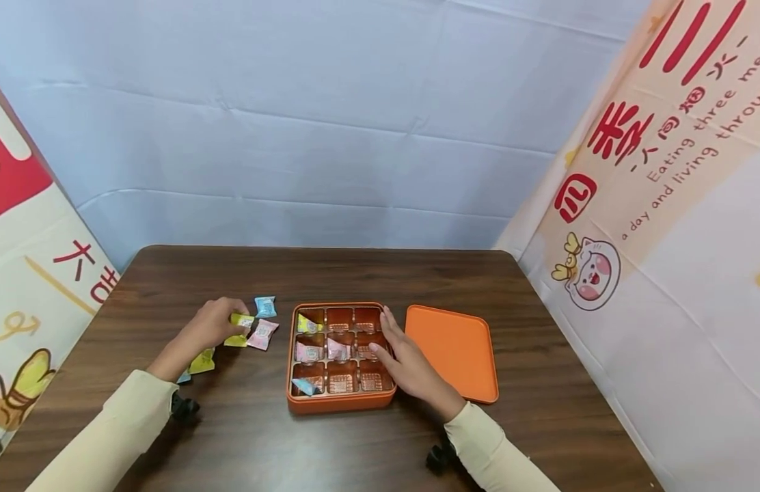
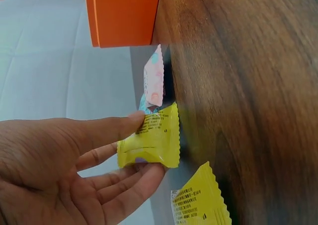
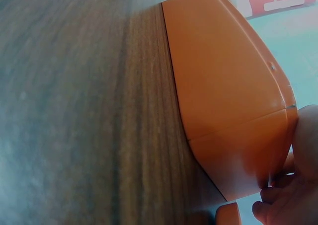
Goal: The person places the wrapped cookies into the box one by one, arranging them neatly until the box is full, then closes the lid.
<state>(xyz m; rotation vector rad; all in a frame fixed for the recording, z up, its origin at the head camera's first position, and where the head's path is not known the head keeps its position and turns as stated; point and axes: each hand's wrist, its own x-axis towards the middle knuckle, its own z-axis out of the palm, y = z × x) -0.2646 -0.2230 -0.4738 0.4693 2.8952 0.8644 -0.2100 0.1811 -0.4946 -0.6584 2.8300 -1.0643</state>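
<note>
My left hand pinches a yellow wrapped candy between thumb and fingertips, left of the box. Beside it on the table lie a pink candy, a blue candy and another yellow candy. An orange box with a divided tray stands in the middle. It holds a yellow candy at back left, two pink candies in the middle row and a blue candy at front left. My right hand rests along the box's right rim, fingers extended, thumb over a compartment.
Right of the box lies a flat orange lid, partly behind my right hand. Near my left wrist are a further yellow candy and a partly hidden blue one. Cloth backdrops rise behind and beside the wooden table.
</note>
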